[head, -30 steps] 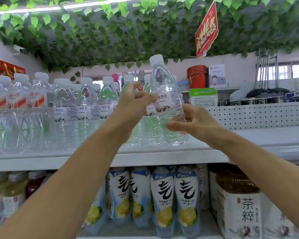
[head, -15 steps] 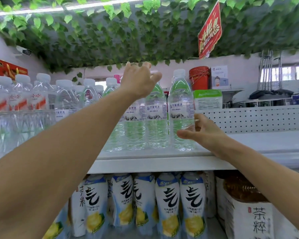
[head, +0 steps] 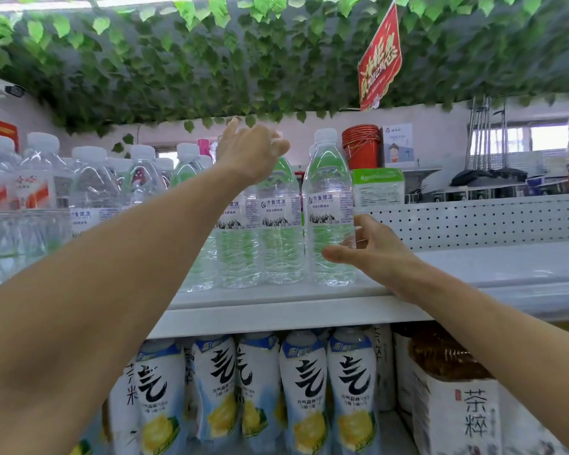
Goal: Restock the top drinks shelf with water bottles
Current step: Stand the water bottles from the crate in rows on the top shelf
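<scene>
Left arm: extended up and forward across the frame. The left hand (head: 252,152) is raised at cap height over the row of water bottles (head: 278,224), palm away, fingers loosely spread; its grip is wide and holds nothing.

Right arm: extended from the lower right. The right hand (head: 372,251) is at the end water bottle (head: 329,208), thumb across the near face, fingers curled round its right side; the grip holds this bottle.

The bottle stands upright on the top shelf (head: 276,310), rightmost in its row, just beside its neighbour.
</scene>
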The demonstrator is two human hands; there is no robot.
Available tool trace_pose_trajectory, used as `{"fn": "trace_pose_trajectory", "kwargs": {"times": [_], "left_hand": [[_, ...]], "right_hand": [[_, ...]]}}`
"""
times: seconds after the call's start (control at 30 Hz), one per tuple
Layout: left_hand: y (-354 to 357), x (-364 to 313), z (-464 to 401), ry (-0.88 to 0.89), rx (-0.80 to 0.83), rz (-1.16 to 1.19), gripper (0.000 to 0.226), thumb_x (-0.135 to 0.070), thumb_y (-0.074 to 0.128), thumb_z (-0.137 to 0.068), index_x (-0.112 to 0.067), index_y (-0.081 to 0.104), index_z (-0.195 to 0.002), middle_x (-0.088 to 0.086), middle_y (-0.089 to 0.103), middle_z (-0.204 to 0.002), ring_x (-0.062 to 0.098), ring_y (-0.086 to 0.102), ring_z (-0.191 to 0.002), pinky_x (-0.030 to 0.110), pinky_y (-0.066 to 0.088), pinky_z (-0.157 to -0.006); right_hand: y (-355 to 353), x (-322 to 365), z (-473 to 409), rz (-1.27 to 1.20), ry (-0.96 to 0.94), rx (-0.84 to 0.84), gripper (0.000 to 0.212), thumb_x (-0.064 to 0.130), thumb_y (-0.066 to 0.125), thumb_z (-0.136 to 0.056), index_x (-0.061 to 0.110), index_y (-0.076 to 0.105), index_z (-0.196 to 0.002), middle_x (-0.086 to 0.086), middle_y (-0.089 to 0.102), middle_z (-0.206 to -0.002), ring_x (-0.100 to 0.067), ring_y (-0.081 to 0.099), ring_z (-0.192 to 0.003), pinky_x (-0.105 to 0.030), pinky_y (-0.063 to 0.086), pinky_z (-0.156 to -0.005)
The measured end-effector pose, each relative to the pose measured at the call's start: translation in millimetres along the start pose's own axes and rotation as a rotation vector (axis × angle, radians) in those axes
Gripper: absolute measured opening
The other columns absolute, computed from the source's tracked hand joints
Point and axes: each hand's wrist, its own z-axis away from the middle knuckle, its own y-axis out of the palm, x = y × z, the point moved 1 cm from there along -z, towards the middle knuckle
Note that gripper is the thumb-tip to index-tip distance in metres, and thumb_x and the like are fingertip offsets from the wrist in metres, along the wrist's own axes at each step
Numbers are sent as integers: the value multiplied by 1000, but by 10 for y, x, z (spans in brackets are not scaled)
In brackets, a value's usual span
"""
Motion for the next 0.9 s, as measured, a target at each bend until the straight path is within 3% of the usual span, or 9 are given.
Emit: {"fn": "trace_pose_trajectory", "kwargs": {"times": [0.07,0.23,0.4,0.5,0.67,0.73,0.9], "left_hand": [[-4,16,3,2,-10,11,34,-27,39,-102,-12,69,-94,13,70,-104,27,58,-111,37,8,-120],[-9,5,7,11,-13,11,37,-23,36,-101,-7,69,-94,14,70,-96,30,57,-101,36,18,-115],[-37,-20,42,8,-4,47,37,-24,38,-102,-5,68,-92,16,69,-95,32,59,-96,38,32,-103],[-34,-32,64,-2,2,65,38,-26,39,-103,-5,69,-95,17,69,-98,33,59,-99,40,40,-98],[-33,-30,80,-9,-13,63,38,-27,38,-104,-4,69,-104,17,69,-101,32,58,-104,37,35,-95],[-30,-37,87,-5,-16,51,38,-28,38,-104,-6,69,-106,16,68,-103,30,55,-107,37,29,-104],[-4,-13,82,-4,23,8,38,-32,36,-106,-10,63,-122,19,64,-121,31,47,-124,37,14,-116]], "right_hand": [[-6,-13,-13,-4,0,0,57,40,84,-74,30,52,-121,2,64,-112,-21,60,-109,-38,47,-96],[-16,-42,-44,-18,-15,4,43,38,85,-74,43,47,-94,11,65,-101,-9,62,-97,-22,43,-75],[-5,-72,-83,-4,-7,15,48,39,83,-76,32,53,-114,8,69,-103,-11,65,-98,-30,48,-84],[-5,-77,-104,1,-5,24,41,38,82,-78,36,56,-109,11,70,-100,-9,65,-96,-27,47,-82],[11,-113,-172,45,4,42,29,38,80,-80,39,58,-99,7,70,-102,-17,64,-99,-35,50,-90],[15,-128,-205,47,6,54,28,37,80,-81,39,60,-99,8,71,-102,-18,64,-100,-38,50,-92],[33,-144,-279,27,23,80,25,35,80,-81,40,61,-96,18,72,-87,-7,65,-89,-27,47,-76]]}}
